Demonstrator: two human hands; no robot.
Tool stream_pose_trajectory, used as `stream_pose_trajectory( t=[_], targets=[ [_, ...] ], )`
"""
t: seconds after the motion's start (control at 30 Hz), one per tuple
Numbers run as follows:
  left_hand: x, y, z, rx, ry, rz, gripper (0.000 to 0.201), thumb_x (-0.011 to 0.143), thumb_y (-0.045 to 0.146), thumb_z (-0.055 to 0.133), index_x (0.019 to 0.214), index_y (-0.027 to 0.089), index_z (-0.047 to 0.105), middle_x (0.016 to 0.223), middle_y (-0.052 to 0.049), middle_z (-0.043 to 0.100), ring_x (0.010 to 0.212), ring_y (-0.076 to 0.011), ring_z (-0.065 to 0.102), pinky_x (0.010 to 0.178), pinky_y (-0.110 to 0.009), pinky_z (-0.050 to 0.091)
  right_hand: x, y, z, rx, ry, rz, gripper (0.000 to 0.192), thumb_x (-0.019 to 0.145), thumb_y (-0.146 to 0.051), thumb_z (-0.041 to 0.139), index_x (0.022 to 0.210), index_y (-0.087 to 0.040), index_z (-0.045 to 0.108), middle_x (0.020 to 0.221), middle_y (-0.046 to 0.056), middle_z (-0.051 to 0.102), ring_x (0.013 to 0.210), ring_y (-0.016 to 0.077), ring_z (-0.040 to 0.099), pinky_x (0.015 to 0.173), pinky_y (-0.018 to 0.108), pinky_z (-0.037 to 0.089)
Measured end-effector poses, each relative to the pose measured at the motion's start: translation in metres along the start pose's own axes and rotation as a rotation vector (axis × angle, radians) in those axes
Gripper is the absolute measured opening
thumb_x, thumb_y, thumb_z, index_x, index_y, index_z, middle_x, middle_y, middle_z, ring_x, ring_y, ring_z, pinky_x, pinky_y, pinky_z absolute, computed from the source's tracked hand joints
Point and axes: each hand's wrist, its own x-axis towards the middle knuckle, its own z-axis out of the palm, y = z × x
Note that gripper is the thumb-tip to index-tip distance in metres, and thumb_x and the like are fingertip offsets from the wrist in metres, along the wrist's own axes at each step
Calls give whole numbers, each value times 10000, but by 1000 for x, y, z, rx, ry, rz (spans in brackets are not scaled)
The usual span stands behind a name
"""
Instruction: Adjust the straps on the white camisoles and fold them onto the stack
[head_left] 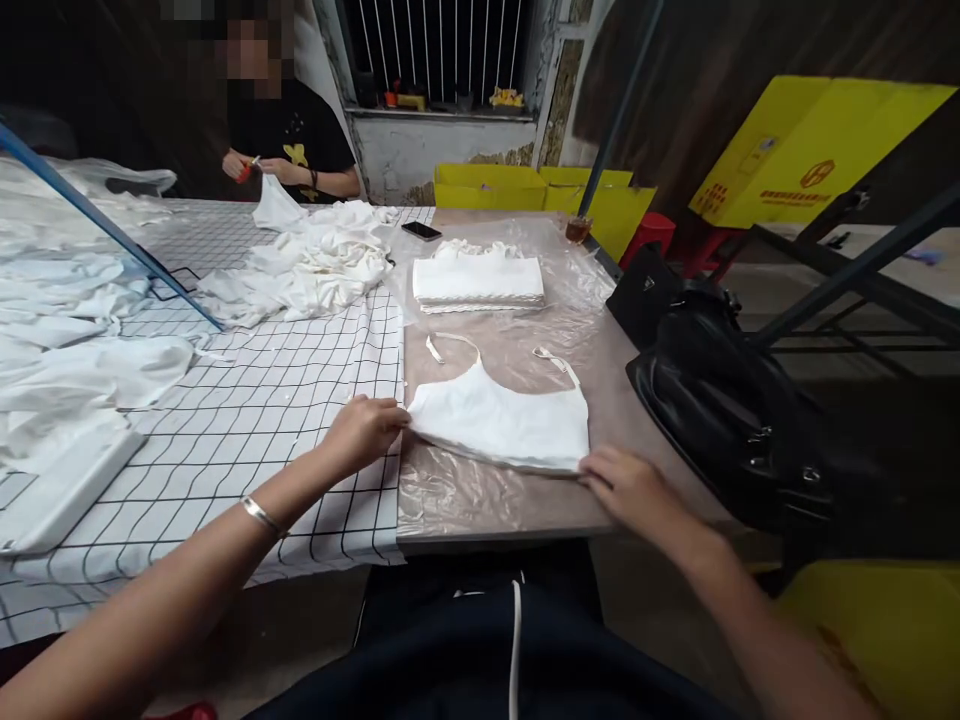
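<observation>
On the near edge of the surface (517,510), head view, a white top (502,420) lies flat on a clear plastic sheet (525,340), straps pointing away from the person. The sheet probably keeps the cloth off the bare surface.

The left hand (364,432) rests at the top's left corner, fingers curled and closed on the fabric edge. The right hand (626,485) lies palm down at the lower right corner, fingers partly spread; they press the hem, but whether they pinch it cannot be told. Holding opposite corners keeps the cloth taut and square.

Both forearms reach forward from the near edge, elbows low. The left wrist carries a bangle (261,515).

Beyond the top, a stack (478,282) of folded white pieces sits on the same sheet, well apart from it. To the left, a checked cloth (247,420) covers the surface, with a loose pile (307,265) of white garments on it. A phone (421,230) lies near the stack. A black bag (720,400) sits just off the right edge. At the far side, another person's hands (255,168) work on a white piece.
</observation>
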Motion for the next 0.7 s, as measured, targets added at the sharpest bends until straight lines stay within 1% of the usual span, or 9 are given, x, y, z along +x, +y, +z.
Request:
stream_pose_trajectory(
  t=[0.1, 0.17, 0.23, 0.37, 0.43, 0.47, 0.5, 0.57, 0.7],
  targets=[
    [0, -12, 14, -151, -97, -309, 202, 759, 198, 546, 831, 211, 734, 660, -20, 673, 612, -174, 613, 604, -284, 435, -24, -26, 33, 248, -94, 191, 56, 836, -213, 553, 832, -220, 609, 796, 31, 624, 681, 172, 579, 650, 294, 470],
    [31, -23, -7, -315, -97, -494, 252, 755, 183, 550, 946, 178, 715, 572, -1, 627, 538, -152, 587, 554, -262, 444, -11, -47, 35, 410, -84, 297, 89, 804, -269, 619, 879, -231, 590, 791, 8, 613, 644, 152, 556, 623, 281, 467],
    [80, -31, -46, -434, -36, -593, 286, 750, 126, 561, 1012, 121, 677, 545, 8, 598, 505, -122, 563, 539, -240, 452, 21, -70, 29, 590, -29, 305, 176, 765, -308, 670, 898, -239, 576, 771, -15, 597, 653, 141, 549, 623, 268, 470],
    [190, -19, -136, -410, 231, -429, 280, 873, 116, 498, 1115, 11, 590, 746, -6, 623, 642, -67, 593, 627, -204, 431, 105, -129, 28, 966, 157, 126, 172, 752, -340, 686, 850, -233, 594, 749, -25, 573, 686, 132, 548, 655, 272, 490],
    [230, 9, -162, -425, 301, -359, 292, 932, 139, 432, 1173, 26, 552, 898, -13, 626, 753, -71, 617, 667, -203, 431, 136, -156, 39, 1160, 234, 83, 179, 749, -342, 682, 873, -239, 603, 780, -18, 589, 734, 140, 574, 713, 294, 519],
    [242, 27, -166, -464, 284, -297, 287, 934, 148, 446, 1170, 25, 556, 939, -17, 627, 788, -90, 626, 672, -213, 436, 146, -166, 48, 1248, 250, 77, 178, 752, -340, 674, 884, -241, 609, 825, -8, 610, 777, 148, 594, 762, 313, 530],
    [249, 48, -162, -508, 231, -202, 298, 923, 149, 469, 1181, 31, 559, 974, -24, 626, 806, -92, 629, 678, -222, 449, 150, -175, 57, 1321, 257, 82, 180, 755, -339, 665, 898, -242, 616, 877, 4, 627, 821, 156, 610, 811, 334, 533],
    [247, 93, -135, -535, 92, -116, 282, 895, 75, 455, 1146, 53, 581, 986, -31, 637, 807, -102, 636, 686, -251, 472, 144, -182, 78, 1399, 215, 122, 192, 764, -339, 645, 928, -240, 632, 987, 30, 645, 904, 177, 631, 883, 374, 525],
    [183, 163, -38, -467, -235, 165, 329, 795, -55, 472, 1002, 98, 676, 953, -48, 704, 868, -138, 627, 741, -260, 456, 84, -167, 94, 1164, -94, 184, 338, 737, -285, 675, 1071, -238, 656, 1111, 63, 662, 1052, 248, 626, 946, 419, 493]
  ],
)
